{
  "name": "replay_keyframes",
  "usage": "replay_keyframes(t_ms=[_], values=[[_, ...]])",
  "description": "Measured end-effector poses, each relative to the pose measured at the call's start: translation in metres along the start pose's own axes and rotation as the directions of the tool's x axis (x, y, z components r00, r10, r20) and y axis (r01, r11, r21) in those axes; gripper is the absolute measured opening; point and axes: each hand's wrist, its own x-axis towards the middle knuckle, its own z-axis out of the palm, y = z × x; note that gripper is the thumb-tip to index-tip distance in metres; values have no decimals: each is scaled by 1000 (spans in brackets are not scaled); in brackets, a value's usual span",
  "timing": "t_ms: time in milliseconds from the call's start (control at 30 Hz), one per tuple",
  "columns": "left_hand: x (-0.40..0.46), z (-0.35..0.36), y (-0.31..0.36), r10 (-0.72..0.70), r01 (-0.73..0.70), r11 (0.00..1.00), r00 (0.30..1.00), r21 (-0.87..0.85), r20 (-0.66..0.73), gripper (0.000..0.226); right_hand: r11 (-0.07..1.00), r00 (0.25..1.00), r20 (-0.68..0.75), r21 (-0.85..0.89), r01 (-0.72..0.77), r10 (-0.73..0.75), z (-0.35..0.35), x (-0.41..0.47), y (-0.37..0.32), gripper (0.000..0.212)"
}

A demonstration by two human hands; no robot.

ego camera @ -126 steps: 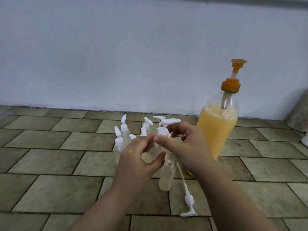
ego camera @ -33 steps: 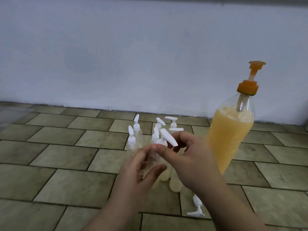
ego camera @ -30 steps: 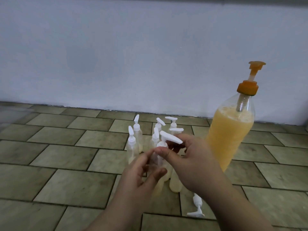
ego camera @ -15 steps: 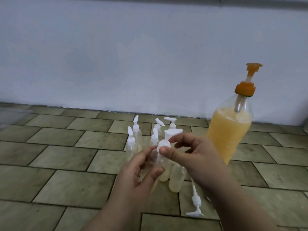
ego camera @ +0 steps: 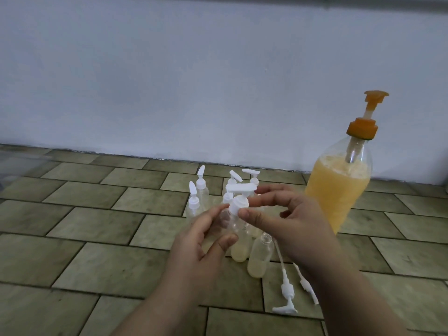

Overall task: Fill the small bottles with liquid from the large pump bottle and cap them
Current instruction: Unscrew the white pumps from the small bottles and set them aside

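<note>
My left hand (ego camera: 201,241) grips a small clear bottle (ego camera: 238,243) with pale yellow liquid at its bottom. My right hand (ego camera: 288,221) pinches the white pump cap (ego camera: 238,204) sitting on that bottle's neck. Just right of it an uncapped small bottle (ego camera: 260,258) stands on the floor, partly filled. Behind my hands stand several capped small bottles (ego camera: 196,202). The large pump bottle (ego camera: 339,190) with orange liquid and an orange pump stands at the right.
Two loose white pump caps (ego camera: 287,294) with long tubes lie on the tiled floor (ego camera: 97,214) near my right wrist. A pale wall (ego camera: 169,81) runs close behind the bottles.
The pump head on the held bottle has turned under my right fingers, from pointing down-right to lying level. My hands stayed in the same place.
</note>
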Motion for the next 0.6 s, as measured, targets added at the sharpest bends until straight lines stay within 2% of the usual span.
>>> replay_keyframes(t_ms=[100, 167, 267, 433, 600], values=[[-2, 6, 5, 18, -23, 998, 995, 52, 98, 37, 999, 995, 100, 36, 7, -10, 10, -4, -3, 19], [-5, 11, 5, 55, -65, 996, 987, 66, 149, 41, 998, 997, 75, 54, 22, -26, 13, -4, -3, 18], [-5, 12, 3, 22, -25, 999, 996, 28, 87, 40, 999, 999, -27, 38, -38, 39, 6, -1, 1, 30], [-4, 12, 3, -24, 24, 1000, 998, -15, 50, 34, 983, 997, -6, 170, -75, 77, 5, -3, 3, 63], [-4, 9, 2, 42, -51, 991, 997, 124, 71, 40, 993, 999, 37, 118, -2, -2, 7, -7, 0, 63]])
